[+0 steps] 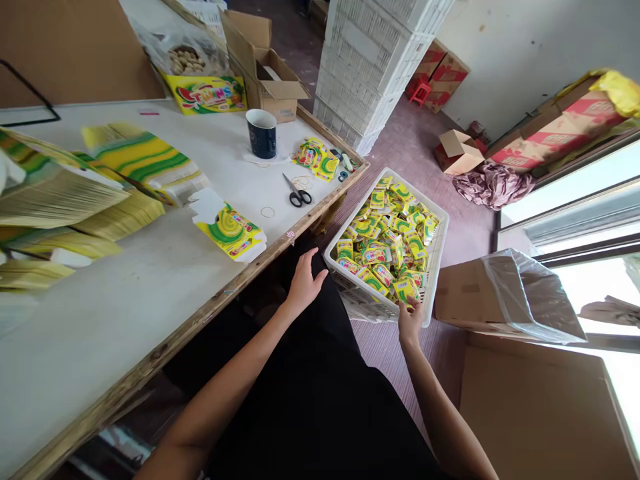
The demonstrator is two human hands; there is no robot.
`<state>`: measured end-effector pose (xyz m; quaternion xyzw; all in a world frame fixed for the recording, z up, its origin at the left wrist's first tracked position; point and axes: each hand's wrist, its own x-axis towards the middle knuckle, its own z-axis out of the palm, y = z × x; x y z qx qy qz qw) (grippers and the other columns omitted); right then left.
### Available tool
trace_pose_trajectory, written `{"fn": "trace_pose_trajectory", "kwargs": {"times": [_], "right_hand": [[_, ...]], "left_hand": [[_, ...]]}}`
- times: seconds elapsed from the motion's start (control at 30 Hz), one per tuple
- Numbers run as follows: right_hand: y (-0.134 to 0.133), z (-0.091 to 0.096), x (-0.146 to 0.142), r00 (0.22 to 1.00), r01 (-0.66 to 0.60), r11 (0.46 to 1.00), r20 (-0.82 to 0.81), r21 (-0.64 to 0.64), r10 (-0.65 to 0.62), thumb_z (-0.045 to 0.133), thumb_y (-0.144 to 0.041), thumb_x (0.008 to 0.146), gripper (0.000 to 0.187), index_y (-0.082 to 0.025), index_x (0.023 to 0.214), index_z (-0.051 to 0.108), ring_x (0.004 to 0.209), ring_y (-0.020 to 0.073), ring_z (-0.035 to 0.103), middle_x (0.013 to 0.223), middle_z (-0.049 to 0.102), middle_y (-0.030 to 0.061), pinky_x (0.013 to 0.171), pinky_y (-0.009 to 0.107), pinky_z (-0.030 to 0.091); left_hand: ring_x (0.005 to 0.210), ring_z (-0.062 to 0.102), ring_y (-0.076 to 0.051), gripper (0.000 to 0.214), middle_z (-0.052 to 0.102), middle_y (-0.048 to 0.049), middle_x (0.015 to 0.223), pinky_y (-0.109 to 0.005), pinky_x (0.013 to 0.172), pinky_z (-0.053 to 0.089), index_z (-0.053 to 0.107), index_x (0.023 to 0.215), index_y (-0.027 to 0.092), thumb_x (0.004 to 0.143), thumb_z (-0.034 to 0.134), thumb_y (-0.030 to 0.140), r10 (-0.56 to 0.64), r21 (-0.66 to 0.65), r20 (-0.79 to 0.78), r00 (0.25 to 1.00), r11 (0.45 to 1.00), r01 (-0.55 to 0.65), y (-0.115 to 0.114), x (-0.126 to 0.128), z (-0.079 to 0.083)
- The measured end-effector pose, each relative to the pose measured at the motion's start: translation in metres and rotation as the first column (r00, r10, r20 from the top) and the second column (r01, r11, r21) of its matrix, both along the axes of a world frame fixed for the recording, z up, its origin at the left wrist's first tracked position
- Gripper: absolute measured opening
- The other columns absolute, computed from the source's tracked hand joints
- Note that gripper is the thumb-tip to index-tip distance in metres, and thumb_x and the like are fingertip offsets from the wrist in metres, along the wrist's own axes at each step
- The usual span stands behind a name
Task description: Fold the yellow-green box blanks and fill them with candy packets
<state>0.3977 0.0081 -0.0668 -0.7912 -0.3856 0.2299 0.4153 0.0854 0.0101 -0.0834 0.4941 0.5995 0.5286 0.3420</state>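
Note:
My left hand hovers over my lap beside the table edge, thumb and fingers apart, with nothing in it. At the near right corner of the white plastic crate, my right hand pinches a small yellow-and-green packet. Many similar packets lie heaped inside the crate. A flat, unfolded yellow-and-green carton rests on the table, left of my left hand. Black scissors lie farther back, near a small pile of packets.
On the white table are stacks of printed cartons, a dark mug, a display box and an open cardboard box. White crates tower behind. To the right stands a plastic-lined carton.

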Motion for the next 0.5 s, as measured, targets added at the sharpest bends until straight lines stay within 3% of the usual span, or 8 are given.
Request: {"fn": "trace_pose_trajectory", "kwargs": {"times": [0.17,0.23,0.3,0.4,0.5], "right_hand": [[-0.022,-0.01,0.0,0.972,0.229,0.973,0.043,0.034,-0.231,0.069,-0.036,0.067,0.052,-0.018,0.112,0.051,0.124,0.0288,0.047,0.133,0.049,0.0174,0.101,0.037,0.046],[-0.025,-0.015,0.0,0.951,0.309,0.951,-0.017,0.034,-0.308,0.07,-0.04,0.069,0.058,-0.019,0.117,0.043,0.118,0.0269,0.052,0.129,0.049,0.0166,0.093,0.036,0.052],[-0.024,-0.019,0.001,0.937,0.335,0.942,-0.112,0.019,-0.331,0.067,-0.048,0.075,0.058,-0.022,0.117,0.037,0.095,0.021,0.06,0.113,0.054,0.0111,0.077,0.032,0.056],[-0.019,-0.023,0.0,0.935,0.247,0.969,-0.258,-0.028,-0.245,0.062,-0.061,0.078,0.051,-0.024,0.105,0.038,0.063,0.0146,0.054,0.08,0.049,-0.0001,0.058,0.028,0.053],[-0.016,-0.026,-0.008,0.928,-0.015,0.998,-0.372,-0.058,-0.008,0.058,-0.076,0.074,0.056,-0.024,0.087,0.04,0.058,0.0167,0.056,0.068,0.046,-0.0001,0.053,0.03,0.054]], "left_hand": [[0.149,0.035,-0.029,0.071,0.037,-0.0206,0.157,-0.049,0.125,0.034,0.029,0.151,0.013,0.088,0.059,0.026,-0.01,-0.077,-0.123,0.992,0.997,0.0,0.036,0.005,-0.011],[0.151,0.034,-0.029,0.072,0.035,-0.0211,0.159,-0.048,0.126,0.033,0.027,0.152,0.012,0.088,0.058,0.025,-0.028,-0.123,-0.174,0.984,0.992,0.007,0.051,0.007,-0.011],[0.15,0.035,-0.03,0.071,0.036,-0.0224,0.159,-0.047,0.126,0.033,0.028,0.152,0.01,0.088,0.058,0.024,-0.056,-0.157,-0.218,0.974,0.987,0.022,0.064,0.01,-0.01],[0.144,0.044,-0.034,0.072,0.042,-0.0268,0.153,-0.048,0.12,0.039,0.028,0.151,0.005,0.087,0.057,0.022,-0.121,-0.227,-0.311,0.943,0.973,0.05,0.077,0.018,-0.004],[0.132,0.056,-0.034,0.065,0.055,-0.03,0.14,-0.05,0.113,0.042,0.031,0.148,0.0,0.09,0.049,0.02,-0.176,-0.28,-0.414,0.893,0.958,0.059,0.08,0.027,0.002]]}}
